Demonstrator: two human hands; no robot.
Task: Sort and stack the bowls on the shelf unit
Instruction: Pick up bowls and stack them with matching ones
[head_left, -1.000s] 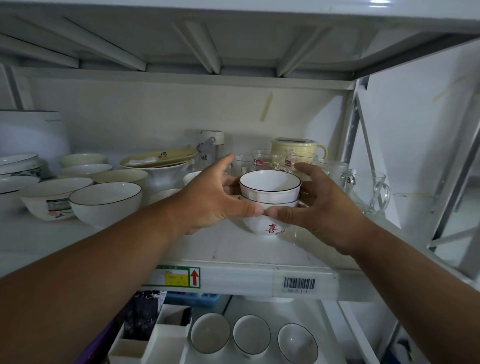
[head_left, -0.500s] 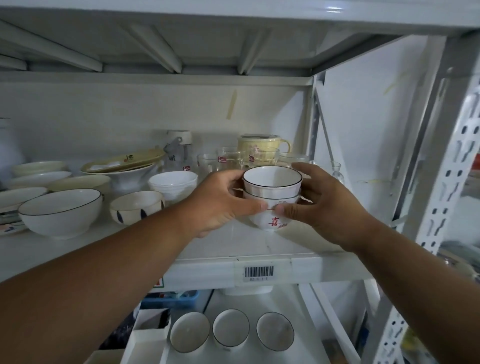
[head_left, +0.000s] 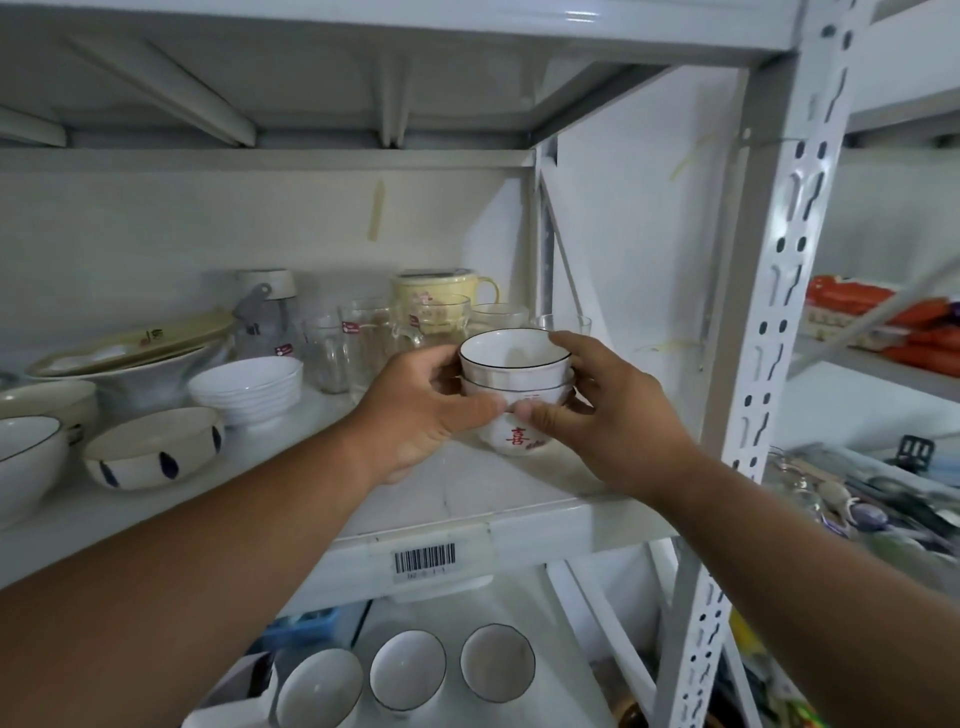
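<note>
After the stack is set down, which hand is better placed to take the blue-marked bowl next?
Left, probably. The left hand holds the stack on the side toward the blue-marked bowl; the right hand would have to cross over the stack.

Nested white bowls (head_left: 514, 384) above shelf (head_left: 519, 499)

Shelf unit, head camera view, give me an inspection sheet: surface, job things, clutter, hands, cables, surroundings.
Surface: white shelf, barcode label on its front edge.
Job's things: stack of two small bowls, lower one with a red character; nested white bowls; blue-dashed bowl; three bowls on the lower shelf.
Clutter: glass cups, yellow mug, bottle.
Hands: left hand and right hand both grip the stack.
Cables: nothing seen.
Surroundings: perforated upright; orange packets on the neighbouring shelf.
</note>
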